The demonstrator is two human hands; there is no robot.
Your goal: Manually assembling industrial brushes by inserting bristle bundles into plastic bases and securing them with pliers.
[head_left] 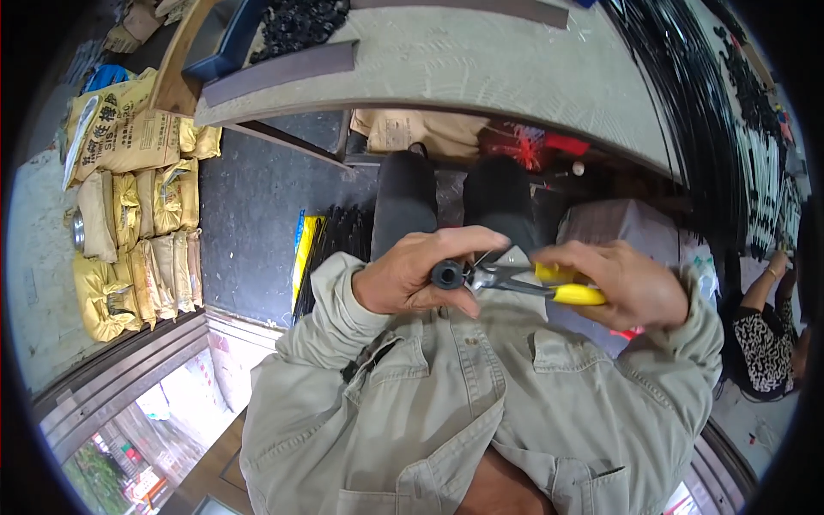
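Observation:
In front of my chest, my left hand (421, 268) is closed around a black tube-shaped piece (447, 274), its round hollow end facing up. A thin dark wire or strip shows by my left thumb. My right hand (631, 279) grips a pair of pliers with yellow handles (579, 294). The metal jaws of the pliers (487, 276) point left and meet the side of the black piece. Whether the jaws bite on it or on the wire is too small to tell. A pale scrap shows behind the jaws.
Ahead stands a worktable (481, 64) carrying a blue tray (227, 39) of small black parts. Long black strips (687, 112) hang over its right side. Stacked sacks (137, 215) line the left. Black rods (339, 245) stand by my legs. Another person (764, 335) is at far right.

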